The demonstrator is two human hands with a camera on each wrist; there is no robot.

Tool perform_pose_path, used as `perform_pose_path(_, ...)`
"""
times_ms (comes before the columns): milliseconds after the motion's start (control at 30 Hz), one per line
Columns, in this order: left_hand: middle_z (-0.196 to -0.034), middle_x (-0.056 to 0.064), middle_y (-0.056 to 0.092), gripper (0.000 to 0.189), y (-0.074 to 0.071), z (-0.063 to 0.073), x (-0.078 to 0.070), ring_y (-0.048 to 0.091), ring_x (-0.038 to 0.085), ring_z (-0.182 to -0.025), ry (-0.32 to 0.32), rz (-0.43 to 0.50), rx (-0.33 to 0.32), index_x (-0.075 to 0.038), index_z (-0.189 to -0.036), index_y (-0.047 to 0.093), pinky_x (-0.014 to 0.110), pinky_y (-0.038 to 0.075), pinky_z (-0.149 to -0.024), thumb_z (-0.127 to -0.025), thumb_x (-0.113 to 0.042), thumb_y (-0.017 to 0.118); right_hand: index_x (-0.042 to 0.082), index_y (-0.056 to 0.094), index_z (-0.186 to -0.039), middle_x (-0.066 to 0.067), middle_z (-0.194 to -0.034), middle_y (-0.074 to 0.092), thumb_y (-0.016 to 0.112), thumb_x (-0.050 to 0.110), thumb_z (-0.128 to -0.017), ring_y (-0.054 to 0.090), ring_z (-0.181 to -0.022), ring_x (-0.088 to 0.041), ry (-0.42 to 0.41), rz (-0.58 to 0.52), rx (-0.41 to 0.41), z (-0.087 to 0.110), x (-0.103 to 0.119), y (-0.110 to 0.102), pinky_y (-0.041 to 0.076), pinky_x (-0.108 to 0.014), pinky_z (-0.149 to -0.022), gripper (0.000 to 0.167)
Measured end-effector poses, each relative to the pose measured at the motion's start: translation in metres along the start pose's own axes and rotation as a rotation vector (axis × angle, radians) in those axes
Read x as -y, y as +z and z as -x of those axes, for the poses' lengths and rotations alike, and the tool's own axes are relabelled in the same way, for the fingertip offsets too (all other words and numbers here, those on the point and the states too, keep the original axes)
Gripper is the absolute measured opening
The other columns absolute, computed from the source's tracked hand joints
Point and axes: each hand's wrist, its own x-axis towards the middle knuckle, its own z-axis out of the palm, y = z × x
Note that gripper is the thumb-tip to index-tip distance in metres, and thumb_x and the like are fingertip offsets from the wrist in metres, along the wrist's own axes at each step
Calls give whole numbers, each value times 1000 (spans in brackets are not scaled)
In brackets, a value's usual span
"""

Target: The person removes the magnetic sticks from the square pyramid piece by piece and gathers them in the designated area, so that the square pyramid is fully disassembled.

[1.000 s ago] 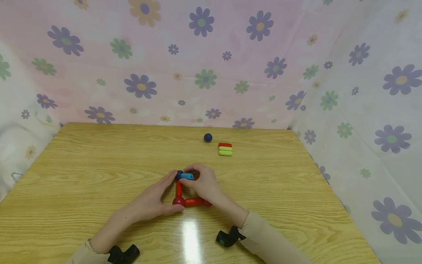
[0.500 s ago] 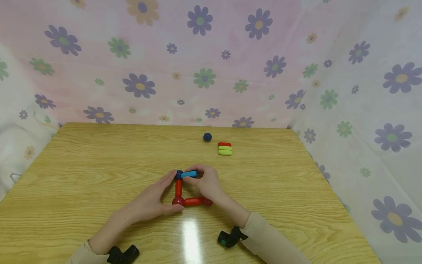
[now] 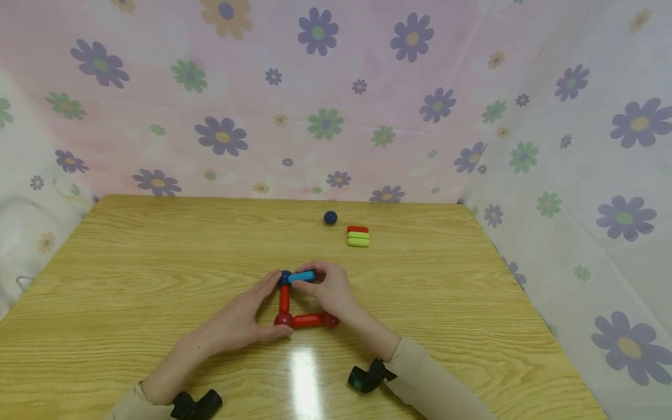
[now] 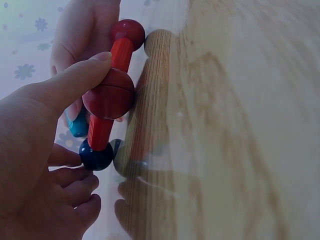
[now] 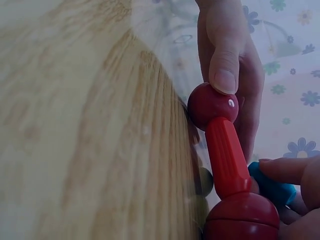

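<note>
An L-shaped ball-and-stick toy frame lies on the table. A dark red ball (image 3: 284,320) forms its corner. One red stick (image 3: 284,299) runs from there to a dark blue ball (image 3: 285,278), and another red stick (image 3: 308,320) reaches a second dark red ball (image 3: 330,319). My left hand (image 3: 236,321) spans the frame's left side, thumb on the corner ball (image 4: 109,94) and fingertips at the blue ball (image 4: 96,155). With thumb and fingers, my right hand (image 3: 332,291) pinches a light blue stick (image 3: 301,277), whose left end meets the blue ball.
Farther back on the wooden table (image 3: 184,251) sits a loose dark blue ball (image 3: 330,217). To its right, a red stick (image 3: 357,230) lies beside two yellow-green sticks (image 3: 359,239). Flowered cloth (image 3: 283,116) hangs behind the table and along its right side.
The light blue stick has swung so its free end lies farther right and slightly higher in the head view. My right hand shifted a little right with it; my left hand stayed put.
</note>
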Motion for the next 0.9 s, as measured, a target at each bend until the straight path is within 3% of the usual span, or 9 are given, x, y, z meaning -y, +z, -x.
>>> perform_pose_path(233, -166, 10, 19, 112, 0, 0, 1, 29, 39, -148, 11, -12, -8, -13, -161, 17, 63, 34, -112, -80, -67, 71, 8, 75, -109, -7, -106, 73, 79, 20, -87, 71, -93, -17, -11, -32, -5, 3, 1, -7, 59, -28, -84, 25)
perform_pose_path(467, -166, 10, 19, 112, 0, 0, 1, 29, 40, -148, -1, -12, -7, -14, -161, 17, 63, 34, -112, -80, -67, 72, 8, 75, -111, -4, -106, 70, 80, 21, -87, 67, -92, -16, -24, -57, -16, 5, -2, -18, 57, -24, -82, 28)
perform_pose_path(667, -166, 11, 19, 112, 1, 0, 0, 29, 40, -148, -8, -24, -10, -14, -161, 17, 63, 34, -113, -79, -67, 72, 4, 73, -115, -12, -111, 71, 81, 18, -85, 67, -90, -16, 33, -73, -58, 6, -2, -27, 57, -22, -81, 33)
perform_pose_path(900, -166, 10, 19, 112, 1, -1, 1, 29, 39, -148, -8, -32, -10, -14, -161, 17, 62, 34, -113, -80, -68, 71, 2, 72, -118, -11, -114, 72, 80, 12, -85, 70, -98, -22, 66, -93, -99, 9, -6, -35, 58, -31, -89, 35)
